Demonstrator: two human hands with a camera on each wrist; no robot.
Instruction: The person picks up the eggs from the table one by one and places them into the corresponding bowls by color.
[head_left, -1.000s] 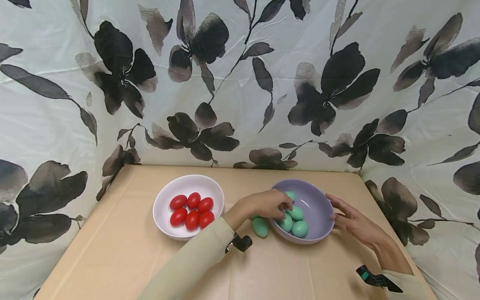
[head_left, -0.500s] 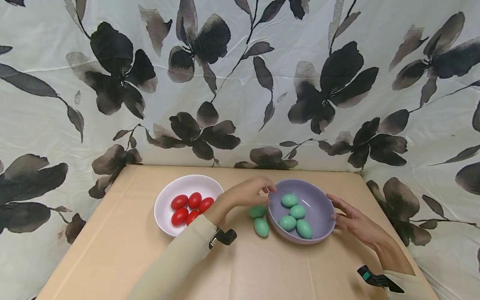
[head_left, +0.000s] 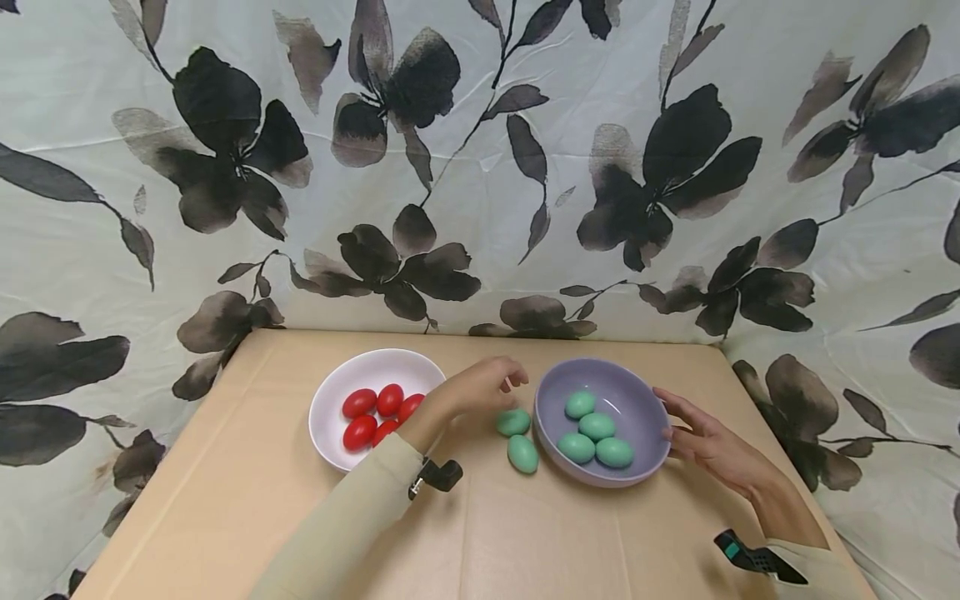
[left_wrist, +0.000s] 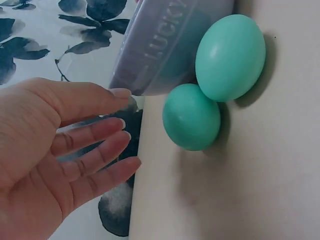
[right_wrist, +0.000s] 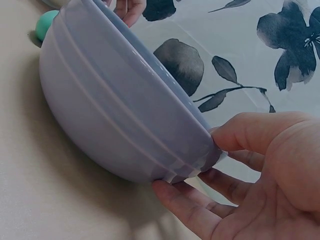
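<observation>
My left hand [head_left: 478, 390] hovers between the two bowls with nothing in it, its fingers loosely bent. Two green eggs [head_left: 522, 454] lie on the table close by it, against the outside of the purple bowl [head_left: 641, 429]. In the left wrist view its thumb and fingers stand apart, and the green eggs [left_wrist: 230, 58] are beyond the fingertips. Several more green eggs [head_left: 597, 426] sit inside the purple bowl. My right hand [head_left: 716, 454] touches this bowl's right side; the right wrist view has the thumb at the rim and extended fingers against the outer wall [right_wrist: 110, 110].
A white bowl [head_left: 327, 406] with several red eggs [head_left: 360, 403] stands at the left, partly hidden by my left forearm. The tan table [head_left: 540, 550] meets a floral cloth [head_left: 525, 192] behind and at the sides. Raised letters mark the purple bowl's wall [left_wrist: 165, 40].
My left hand has come out of the purple bowl and moved left, over the table. A green egg inside the bowl has rolled slightly right. My right hand stays at the bowl's side.
</observation>
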